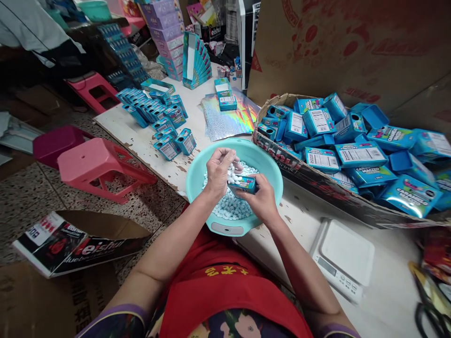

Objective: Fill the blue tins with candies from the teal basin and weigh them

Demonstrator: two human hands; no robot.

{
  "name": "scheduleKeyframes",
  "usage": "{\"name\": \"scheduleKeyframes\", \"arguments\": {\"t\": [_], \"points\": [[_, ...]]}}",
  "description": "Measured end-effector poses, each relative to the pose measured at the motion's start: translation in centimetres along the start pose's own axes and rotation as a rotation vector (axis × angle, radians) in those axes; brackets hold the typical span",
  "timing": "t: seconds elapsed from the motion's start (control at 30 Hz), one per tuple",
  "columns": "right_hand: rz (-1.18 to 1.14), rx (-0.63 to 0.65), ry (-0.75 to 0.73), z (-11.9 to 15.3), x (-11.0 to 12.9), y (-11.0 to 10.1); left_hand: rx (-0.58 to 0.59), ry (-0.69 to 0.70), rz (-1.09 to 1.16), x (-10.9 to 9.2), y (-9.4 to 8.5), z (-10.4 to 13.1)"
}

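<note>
A turquoise basin (pixel 199 202) at the table's front edge holds many small pale candies (pixel 230 206). Over it, my right hand (pixel 262 197) is closed round a small blue candy box (pixel 247 184), tilted with its end toward the left. My left hand (pixel 220 171) is cupped beside the box, its fingers curled round white candies (pixel 233 174) that lie at the box's near end. Part of the box is hidden behind my fingers and the candies.
An open carton (pixel 303 176) of blue boxes stands at the right, with a white scale (pixel 343 258) in front. Filled-looking rows of small boxes (pixel 155 110) stand back left, near shiny sheets (pixel 229 117). Pink stools (pixel 88 162) are on the floor; a person (pixel 31 33) is behind.
</note>
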State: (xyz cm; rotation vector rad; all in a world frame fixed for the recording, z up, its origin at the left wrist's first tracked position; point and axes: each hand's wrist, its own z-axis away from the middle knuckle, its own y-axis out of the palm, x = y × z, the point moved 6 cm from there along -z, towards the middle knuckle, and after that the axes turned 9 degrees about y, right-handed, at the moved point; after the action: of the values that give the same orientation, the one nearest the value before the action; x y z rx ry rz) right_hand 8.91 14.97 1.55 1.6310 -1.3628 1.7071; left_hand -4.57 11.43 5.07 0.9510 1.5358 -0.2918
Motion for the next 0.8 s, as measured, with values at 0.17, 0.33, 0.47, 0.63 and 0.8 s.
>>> {"name": "scheduleKeyframes", "arguments": {"t": [0.17, 0.33, 0.47, 0.63, 0.8], "points": [[0.002, 0.046, 0.002, 0.0, -0.2, 0.2, 0.017, -0.003, -0.020, 0.0, 0.2, -0.2], [-0.001, 0.020, 0.023, 0.0, -0.5, -0.1, 0.072, 0.047, -0.023, 0.0, 0.3, 0.1], [-0.005, 0.014, 0.019, 0.0, -0.5, -0.2, 0.089, 0.065, -0.026, 0.1, 0.6, 0.3], [-0.019, -0.017, -0.002, 0.0, -0.6, -0.5, 0.141, 0.016, 0.001, 0.0, 1.4, 0.6], [-0.047, -0.047, -0.031, 0.4, -0.3, -1.0, 0.063, 0.072, 0.000, -0.3, 1.0, 0.4]]}}
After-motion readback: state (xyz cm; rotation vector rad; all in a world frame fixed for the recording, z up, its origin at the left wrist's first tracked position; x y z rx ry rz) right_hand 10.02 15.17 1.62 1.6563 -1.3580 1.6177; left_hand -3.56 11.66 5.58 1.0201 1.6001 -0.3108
